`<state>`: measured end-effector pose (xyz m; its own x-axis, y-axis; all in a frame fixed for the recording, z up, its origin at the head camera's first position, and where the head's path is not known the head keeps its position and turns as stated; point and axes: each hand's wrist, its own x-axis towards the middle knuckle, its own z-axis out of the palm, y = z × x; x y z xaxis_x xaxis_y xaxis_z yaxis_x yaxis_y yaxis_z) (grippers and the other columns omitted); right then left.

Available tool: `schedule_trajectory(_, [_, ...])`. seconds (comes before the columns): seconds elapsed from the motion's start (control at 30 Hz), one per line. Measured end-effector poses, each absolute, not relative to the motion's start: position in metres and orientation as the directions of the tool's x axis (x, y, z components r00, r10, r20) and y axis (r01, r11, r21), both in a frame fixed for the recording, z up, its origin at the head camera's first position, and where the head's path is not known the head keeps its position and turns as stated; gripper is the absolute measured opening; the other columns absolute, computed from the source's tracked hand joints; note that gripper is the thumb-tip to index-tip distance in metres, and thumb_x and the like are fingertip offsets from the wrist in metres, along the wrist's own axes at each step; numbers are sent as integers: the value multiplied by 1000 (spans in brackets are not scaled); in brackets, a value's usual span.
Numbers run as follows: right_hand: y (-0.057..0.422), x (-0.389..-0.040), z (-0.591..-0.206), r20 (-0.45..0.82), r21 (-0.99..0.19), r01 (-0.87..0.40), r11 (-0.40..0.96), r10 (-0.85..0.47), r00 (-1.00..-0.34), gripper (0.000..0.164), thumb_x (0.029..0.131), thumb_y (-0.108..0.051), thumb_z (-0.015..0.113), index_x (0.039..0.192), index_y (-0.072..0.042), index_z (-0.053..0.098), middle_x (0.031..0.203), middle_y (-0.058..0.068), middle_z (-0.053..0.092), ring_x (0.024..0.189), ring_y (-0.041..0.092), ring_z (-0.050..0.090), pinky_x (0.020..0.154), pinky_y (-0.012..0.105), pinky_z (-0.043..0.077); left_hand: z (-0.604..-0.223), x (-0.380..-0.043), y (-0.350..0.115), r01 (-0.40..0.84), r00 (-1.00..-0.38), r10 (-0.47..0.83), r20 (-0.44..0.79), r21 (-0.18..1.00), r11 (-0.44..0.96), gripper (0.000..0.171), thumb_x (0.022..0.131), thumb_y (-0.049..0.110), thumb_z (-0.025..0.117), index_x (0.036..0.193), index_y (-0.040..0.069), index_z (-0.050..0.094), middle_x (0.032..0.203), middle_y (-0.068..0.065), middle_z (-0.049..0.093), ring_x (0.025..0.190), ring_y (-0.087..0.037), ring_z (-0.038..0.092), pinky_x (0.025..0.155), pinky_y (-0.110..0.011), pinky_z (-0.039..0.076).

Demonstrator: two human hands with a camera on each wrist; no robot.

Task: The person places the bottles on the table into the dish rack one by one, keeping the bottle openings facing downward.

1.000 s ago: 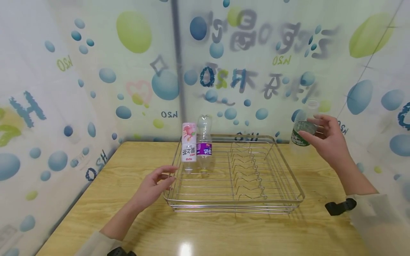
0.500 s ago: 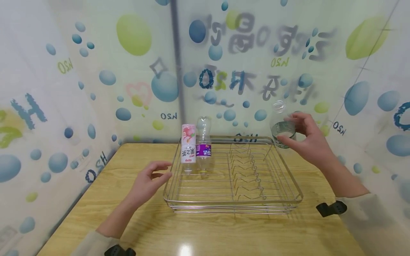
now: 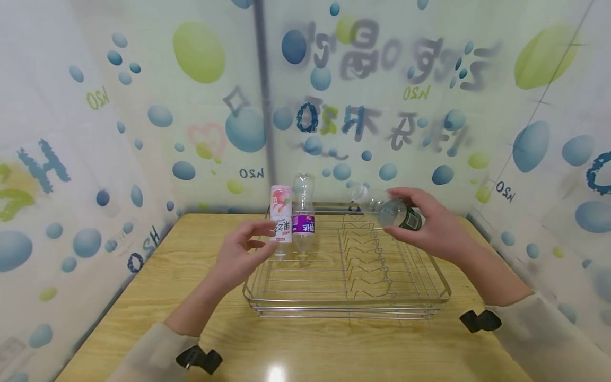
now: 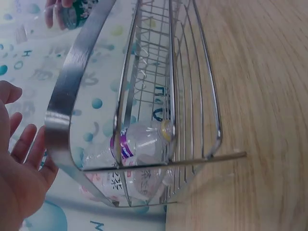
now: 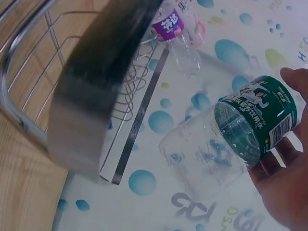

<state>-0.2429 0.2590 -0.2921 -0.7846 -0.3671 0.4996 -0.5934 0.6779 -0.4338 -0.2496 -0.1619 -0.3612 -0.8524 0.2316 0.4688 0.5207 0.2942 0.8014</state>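
Note:
A wire dish rack (image 3: 348, 303) stands on the table. My right hand (image 3: 436, 228) grips a clear plastic bottle (image 3: 392, 212) by its green label (image 5: 264, 113); the bottle is tilted on its side above the rack's back right. In the rack's left part, a pink-and-white-labelled bottle (image 3: 280, 204) and a purple-labelled bottle (image 3: 303, 224) stand cap-down, side by side. My left hand (image 3: 241, 254) is at the rack's left side, its fingertips overlapping the pink-labelled bottle in the head view. The left wrist view shows its fingers loose, with nothing in them, beside the rack's rim (image 4: 60, 120).
The wooden table (image 3: 305, 350) extends in front of the rack and to both sides. Patterned curtains (image 3: 215, 132) close in the back, left and right. Zigzag wire dividers (image 3: 367, 260) run front to back through the rack's right half.
My right hand has brought the green-labelled bottle left from beside the rack to above it, tipping it from upright to sideways. My left hand drew back slightly, then moved up and right toward the pink-labelled bottle.

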Motion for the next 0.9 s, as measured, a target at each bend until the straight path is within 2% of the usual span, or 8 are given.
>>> schedule_trajectory(0.1, [253,-242,-294,482,-377,-623,685,-429,-764,72,94,-20,90,157,-11,56,150,11,64,133,32,59,106,50,52,-354,-250,-149,536,-838,281,468,805,256,42,99,8,79,139,8,67,135,-14,71,122,-35,71,94,-27,63])
schedule_trajectory(0.2, [247,-240,-297,463,-306,-655,691,-493,-736,72,93,-22,91,157,-14,58,146,11,65,132,33,58,103,57,54,-347,-250,-137,543,-823,333,459,808,228,46,99,9,80,142,11,65,138,-12,70,126,-43,70,96,-29,64])
schedule_trajectory(0.43, [234,-234,-302,438,-120,-710,694,-605,-665,72,91,-30,92,155,-17,61,141,9,65,131,32,60,103,57,59,-336,-249,-112,516,-809,437,394,831,207,61,96,16,85,150,21,58,147,-6,65,131,-35,69,102,-39,64])
schedule_trajectory(0.63, [221,-233,-307,414,-62,-722,689,-640,-647,73,89,-33,93,153,-17,62,138,7,69,126,31,63,102,55,61,-336,-251,-88,592,-754,527,393,753,286,69,92,21,90,153,17,57,151,-7,62,133,-29,66,100,-41,65])
schedule_trajectory(0.77, [214,-233,-310,397,-51,-729,682,-656,-642,72,89,-36,93,152,-17,63,140,7,70,128,33,65,105,59,59,-339,-252,-78,656,-715,560,419,678,331,63,92,23,91,148,13,64,141,-10,69,122,-25,69,91,-34,63])
schedule_trajectory(0.9, [212,-234,-313,412,-17,-746,666,-675,-612,73,88,-38,94,151,-16,64,138,7,71,128,34,67,107,61,58,-343,-251,-75,685,-704,553,445,633,362,55,92,24,92,142,14,71,131,-10,73,110,-19,69,81,-25,59])
